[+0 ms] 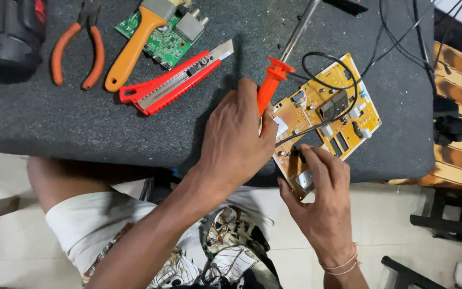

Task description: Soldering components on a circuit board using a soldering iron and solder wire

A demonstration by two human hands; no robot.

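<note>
My left hand [236,142] is closed around the lower end of a tool with an orange-red handle [271,80]; its long metal shaft [301,24] points away from me. A yellow circuit board [343,115] lies tilted at the near edge of the dark grey mat [81,123], partly over the edge. My right hand [322,200] grips the board's near corner, fingertips beside a black cable [330,58] that loops over the board. A bracelet sits on that wrist.
A red utility knife [177,80], orange-handled pliers [76,48] and an orange-handled brush [135,43] on a green circuit board [169,43] lie to the left. A black device [6,32] stands far left. Black cables [402,32] and wooden furniture [455,107] are at right.
</note>
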